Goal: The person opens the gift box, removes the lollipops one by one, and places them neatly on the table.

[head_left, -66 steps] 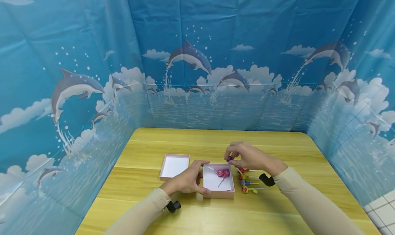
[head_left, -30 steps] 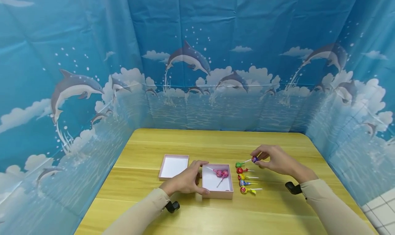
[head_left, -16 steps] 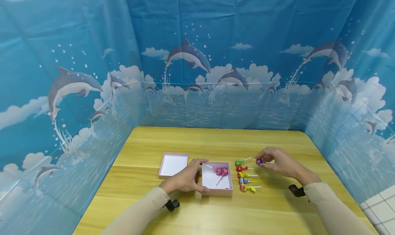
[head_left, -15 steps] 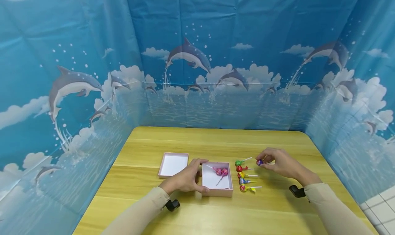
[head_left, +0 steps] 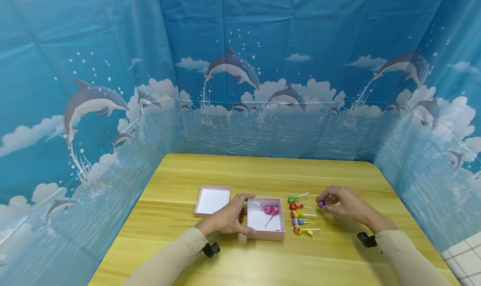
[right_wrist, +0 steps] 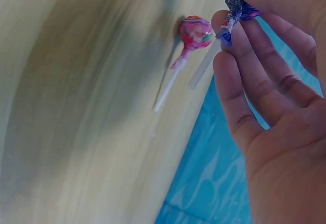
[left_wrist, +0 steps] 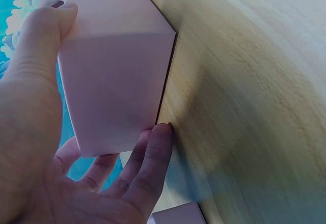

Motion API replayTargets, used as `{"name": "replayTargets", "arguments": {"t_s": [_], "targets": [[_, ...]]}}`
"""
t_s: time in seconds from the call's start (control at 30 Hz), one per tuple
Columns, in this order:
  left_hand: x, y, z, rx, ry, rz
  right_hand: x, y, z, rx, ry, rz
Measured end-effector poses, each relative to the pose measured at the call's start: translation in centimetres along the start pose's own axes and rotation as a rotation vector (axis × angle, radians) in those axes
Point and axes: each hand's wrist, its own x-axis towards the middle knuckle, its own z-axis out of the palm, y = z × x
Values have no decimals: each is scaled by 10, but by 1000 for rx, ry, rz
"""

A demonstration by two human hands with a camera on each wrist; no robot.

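Observation:
My left hand (head_left: 225,218) grips the left side of an open pink box (head_left: 265,235), thumb at its near corner and fingers toward the far one. In the left wrist view the box's plain pink wall (left_wrist: 117,89) fills the gap between thumb and fingers. Two pink lollipops (head_left: 271,210) lie inside on the white bottom. To the right, my right hand (head_left: 343,202) pinches a purple-blue lollipop (right_wrist: 234,15) just over the table. Right beside it in the right wrist view lies a pink lollipop (right_wrist: 194,34), its white stick on the wood.
A shallow pink lid (head_left: 213,200), white inside, lies left of the box. Between box and right hand is a column of lollipops: green (head_left: 293,199), red (head_left: 293,206), yellow (head_left: 295,214), blue (head_left: 296,221) and yellow-red (head_left: 297,229). Dolphin-print curtains (head_left: 259,131) surround the wooden table (head_left: 240,261).
My right hand has carried the purple lollipop from the box's far right corner rightward, past the lollipop column, and turned it slightly. My left hand keeps its place on the box.

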Motion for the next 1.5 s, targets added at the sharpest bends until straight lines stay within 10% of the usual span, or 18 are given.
{"name": "replayTargets", "arguments": {"t_s": [1.5], "targets": [[0, -1, -1, -14, -14, 5, -8, 16, 6, -62, -25, 92]]}}
